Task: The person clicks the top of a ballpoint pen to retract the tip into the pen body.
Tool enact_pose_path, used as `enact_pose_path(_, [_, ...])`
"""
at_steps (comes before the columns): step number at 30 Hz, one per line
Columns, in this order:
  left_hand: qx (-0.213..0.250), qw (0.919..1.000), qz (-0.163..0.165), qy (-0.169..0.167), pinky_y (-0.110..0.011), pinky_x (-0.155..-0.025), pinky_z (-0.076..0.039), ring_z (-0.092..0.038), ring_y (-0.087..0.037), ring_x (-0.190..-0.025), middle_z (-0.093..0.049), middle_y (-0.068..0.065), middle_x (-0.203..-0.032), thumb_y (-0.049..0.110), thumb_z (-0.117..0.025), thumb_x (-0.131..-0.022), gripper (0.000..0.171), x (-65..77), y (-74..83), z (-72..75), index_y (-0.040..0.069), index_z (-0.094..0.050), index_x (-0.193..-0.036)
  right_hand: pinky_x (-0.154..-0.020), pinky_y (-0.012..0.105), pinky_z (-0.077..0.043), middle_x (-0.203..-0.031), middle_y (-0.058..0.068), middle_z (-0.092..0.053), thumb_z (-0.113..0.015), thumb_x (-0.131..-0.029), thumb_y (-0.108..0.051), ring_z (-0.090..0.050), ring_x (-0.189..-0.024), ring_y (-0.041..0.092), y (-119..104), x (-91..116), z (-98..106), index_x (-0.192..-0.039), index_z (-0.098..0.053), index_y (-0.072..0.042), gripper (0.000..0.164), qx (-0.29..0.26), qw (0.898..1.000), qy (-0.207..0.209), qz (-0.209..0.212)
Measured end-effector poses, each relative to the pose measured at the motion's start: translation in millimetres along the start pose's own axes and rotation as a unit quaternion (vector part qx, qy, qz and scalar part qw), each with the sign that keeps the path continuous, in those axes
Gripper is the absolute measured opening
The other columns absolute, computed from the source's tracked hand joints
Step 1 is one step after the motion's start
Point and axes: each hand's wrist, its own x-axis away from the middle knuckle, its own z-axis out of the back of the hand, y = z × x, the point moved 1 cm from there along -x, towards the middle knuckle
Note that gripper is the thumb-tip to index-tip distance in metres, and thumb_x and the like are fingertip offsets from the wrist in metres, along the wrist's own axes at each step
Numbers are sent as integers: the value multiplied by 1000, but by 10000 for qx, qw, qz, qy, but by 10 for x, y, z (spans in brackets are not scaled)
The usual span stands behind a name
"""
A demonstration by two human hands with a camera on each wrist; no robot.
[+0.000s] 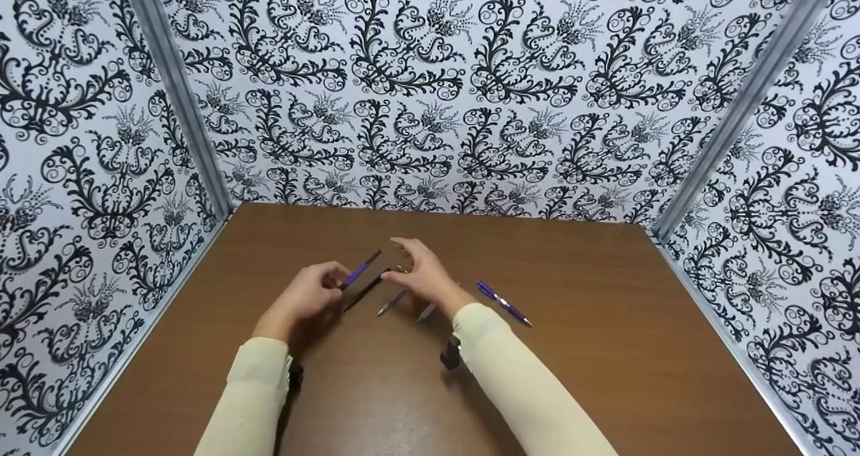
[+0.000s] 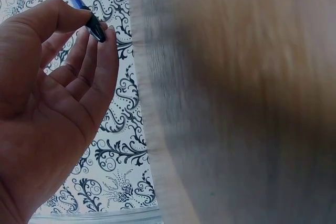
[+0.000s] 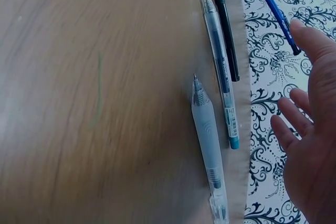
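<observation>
My left hand (image 1: 309, 291) pinches a blue pen (image 1: 361, 270) near its black tip, between thumb and fingertips. The pen is raised and slants up toward my right hand (image 1: 426, 275), whose fingers are spread and hold nothing. In the right wrist view, the thumb is right by the pen's far end. A black pen (image 3: 224, 30) lies on the table between the hands. Beside it are a clear pen with a teal end (image 3: 223, 77) and a thicker whitish clear pen (image 3: 206, 129), partly hidden under my right hand in the head view.
A purple pen (image 1: 504, 303) with a silvery middle lies to the right of my right wrist. The brown wooden table (image 1: 605, 375) is bounded by patterned black-and-white walls (image 1: 430, 107) at the back and both sides, with metal posts (image 1: 732, 127) at the corners.
</observation>
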Motion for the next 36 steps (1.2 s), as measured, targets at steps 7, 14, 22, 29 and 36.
enact_pose_path(7, [-4, 9999, 108, -26, -48, -92, -56, -67, -28, -102, -74, -14, -112, -7, -67, -96, 31, 26, -44, 37, 3, -75, -124, -113, 58, -52, -154, 17, -57, -89, -97, -20, -54, -142, 44, -7, -20, -41, -162, -53, -8, 75, -26, 9999, 9, -137])
enact_pose_path(14, [-15, 9998, 198, -87, -49, -90, -57, -66, -28, -100, -73, -12, -112, -7, -67, -98, 31, 49, -90, 72, 4, -74, -126, -113, 51, -54, -152, 17, -58, -89, -97, -20, -56, -142, 45, 6, -41, -86, -162, -53, -8, 75, 84, 9998, -4, -185])
enact_pose_path(22, [-77, 9997, 215, -96, -51, -95, -55, -66, -29, -103, -73, -12, -111, -6, -67, -98, 31, 53, -98, 114, 4, -75, -125, -115, 53, -52, -151, 18, -58, -89, -96, -18, -56, -141, 47, -36, -67, -120, -161, -53, -6, 75, -42, 9999, -26, -109])
enact_pose_path(29, [-125, 9995, 286, -108, -50, -93, -55, -65, -29, -102, -73, -12, -112, -7, -66, -98, 31, 54, -120, 129, 4, -74, -126, -115, 54, -52, -150, 19, -59, -89, -96, -19, -58, -139, 47, -38, -81, -125, -161, -53, -5, 75, 184, 9998, 4, -1])
enact_pose_path(36, [-155, 9995, 270, -109, -46, -87, -55, -65, -28, -99, -73, -12, -111, -8, -65, -97, 32, 58, -158, 130, 3, -74, -126, -116, 57, -51, -155, 20, -56, -88, -98, -17, -57, -141, 49, -45, -74, -147, -162, -51, -5, 75, 135, 9998, -67, -115])
